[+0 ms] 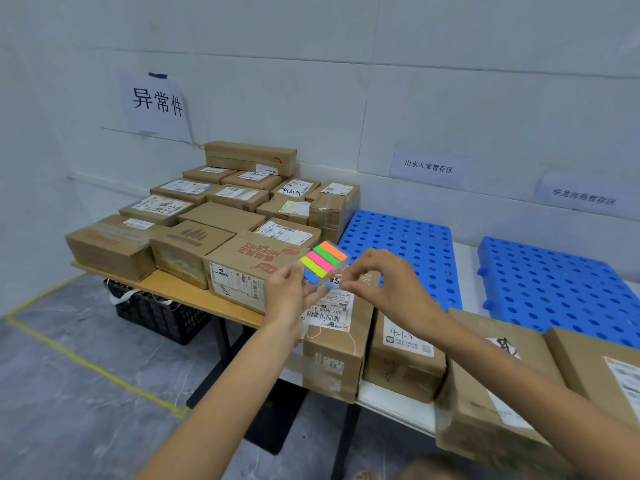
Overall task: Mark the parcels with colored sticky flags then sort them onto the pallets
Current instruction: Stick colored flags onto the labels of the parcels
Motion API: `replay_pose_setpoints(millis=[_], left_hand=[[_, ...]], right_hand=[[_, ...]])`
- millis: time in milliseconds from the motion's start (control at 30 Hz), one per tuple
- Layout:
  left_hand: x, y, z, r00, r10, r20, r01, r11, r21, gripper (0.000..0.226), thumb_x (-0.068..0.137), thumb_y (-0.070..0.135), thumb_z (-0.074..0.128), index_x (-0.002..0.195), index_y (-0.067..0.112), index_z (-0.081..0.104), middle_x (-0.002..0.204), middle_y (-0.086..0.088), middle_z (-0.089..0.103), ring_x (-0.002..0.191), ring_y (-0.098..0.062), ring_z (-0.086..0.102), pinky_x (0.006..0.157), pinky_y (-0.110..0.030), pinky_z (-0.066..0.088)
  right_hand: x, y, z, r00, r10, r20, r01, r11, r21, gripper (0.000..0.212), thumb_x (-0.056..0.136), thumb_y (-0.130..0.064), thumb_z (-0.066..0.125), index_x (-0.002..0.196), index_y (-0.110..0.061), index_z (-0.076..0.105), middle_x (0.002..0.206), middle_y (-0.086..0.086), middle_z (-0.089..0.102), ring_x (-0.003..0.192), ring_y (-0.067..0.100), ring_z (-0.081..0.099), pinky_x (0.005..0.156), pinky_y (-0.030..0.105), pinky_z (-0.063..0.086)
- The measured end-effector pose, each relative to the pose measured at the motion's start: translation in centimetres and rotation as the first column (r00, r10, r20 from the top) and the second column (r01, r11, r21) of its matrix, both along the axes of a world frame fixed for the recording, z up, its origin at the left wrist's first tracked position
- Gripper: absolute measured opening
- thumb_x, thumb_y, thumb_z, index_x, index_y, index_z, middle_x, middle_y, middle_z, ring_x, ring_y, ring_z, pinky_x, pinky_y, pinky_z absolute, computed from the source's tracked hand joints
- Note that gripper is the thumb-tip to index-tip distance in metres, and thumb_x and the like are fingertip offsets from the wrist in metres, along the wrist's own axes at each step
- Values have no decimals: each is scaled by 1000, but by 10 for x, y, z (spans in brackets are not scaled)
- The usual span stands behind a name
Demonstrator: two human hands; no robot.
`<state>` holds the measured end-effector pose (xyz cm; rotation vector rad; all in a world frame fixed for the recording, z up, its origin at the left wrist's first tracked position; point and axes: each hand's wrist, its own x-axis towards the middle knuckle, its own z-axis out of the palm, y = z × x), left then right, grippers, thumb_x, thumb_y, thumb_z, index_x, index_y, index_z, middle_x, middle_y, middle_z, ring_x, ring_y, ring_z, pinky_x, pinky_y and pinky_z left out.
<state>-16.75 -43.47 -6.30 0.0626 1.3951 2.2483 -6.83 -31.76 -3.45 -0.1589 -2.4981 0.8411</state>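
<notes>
A clear card of sticky flags with orange, green, pink, yellow and blue strips is held above the table edge. My left hand grips its lower left side. My right hand pinches the card's lower right corner, at the blue strip's end. Directly below lies a brown parcel with a white barcode label. More parcels line the white table to the right. Two blue perforated pallets lie behind them.
Several cardboard parcels are stacked on a wooden table at the left, under a paper wall sign. A black crate sits on the floor beneath. Yellow tape marks the grey floor. Small signs hang above the pallets.
</notes>
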Motion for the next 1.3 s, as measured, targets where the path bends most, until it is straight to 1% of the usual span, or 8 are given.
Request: replay_pose_setpoints(millis=[133, 300, 500, 833, 1000, 1100, 1200, 1300], left_hand=[[-14, -10, -7, 989, 148, -6, -148, 989, 24, 19, 100, 16, 43, 112, 7, 54, 95, -14, 70, 77, -22, 73, 65, -30, 61], [-13, -13, -13, 983, 179, -33, -180, 984, -9, 17, 100, 15, 43, 92, 14, 58, 88, -12, 69, 77, -23, 73, 65, -30, 60], [-14, -11, -16, 982, 165, -95, -172, 982, -71, 20, 100, 13, 42, 86, 15, 56, 82, -15, 63, 72, -22, 73, 64, -29, 59], [-14, -10, -18, 975, 204, -90, -208, 977, -41, 19, 100, 15, 43, 87, 16, 58, 80, -9, 68, 67, -18, 72, 62, -28, 59], [-6, 6, -17, 999, 53, -11, -53, 998, 24, 14, 100, 18, 42, 93, 19, 54, 95, -12, 70, 76, -22, 73, 64, -27, 60], [-5, 18, -17, 994, -53, -100, 50, 998, -38, 18, 101, 18, 41, 107, 12, 57, 95, -14, 70, 73, -22, 73, 63, -27, 60], [-5, 29, -20, 957, -149, -249, 126, 986, -109, 21, 99, 18, 45, 117, 12, 53, 99, -16, 68, 66, -24, 72, 54, -26, 57], [-7, 38, -26, 898, -185, -399, 141, 980, -137, 20, 95, 21, 53, 115, 19, 52, 106, -20, 65, 71, -27, 71, 52, -31, 57]], right_hand=[[-10, 7, -1, 994, -35, 103, 52, 984, -170, 5, 82, -24, 69, 79, -21, 70, 81, -4, 69, 79, 10, 60, 76, 23, 47], [-36, 13, -22, 930, -46, 364, 105, 984, -146, 7, 87, -17, 62, 82, -14, 65, 77, -5, 62, 73, 6, 54, 66, 15, 43], [-54, 16, -44, 947, -164, 277, 186, 981, -55, 18, 86, -14, 59, 72, -23, 56, 72, 10, 66, 65, 14, 56, 71, 25, 44], [-60, 15, -56, 945, -114, 308, 93, 992, 81, 38, 72, -46, 74, 93, -23, 52, 62, -16, 39, 59, 0, 34, 61, 27, 27], [-59, 24, -61, 957, -268, 107, 286, 933, -217, 3, 89, -17, 59, 90, -15, 61, 58, -3, 50, 52, 6, 44, 52, 18, 35], [-45, 35, -50, 908, -412, -79, 356, 856, -375, 15, 94, -8, 48, 96, -14, 61, 81, 0, 58, 62, 5, 49, 58, 20, 42], [-28, 49, -36, 870, -388, -305, 369, 922, -120, 17, 94, -9, 48, 102, -15, 62, 97, -2, 59, 82, 10, 53, 72, 24, 44], [-19, 59, -28, 951, -201, -237, 257, 936, 240, 22, 93, -21, 49, 111, -19, 62, 106, 0, 56, 102, 15, 47, 85, 24, 37]])
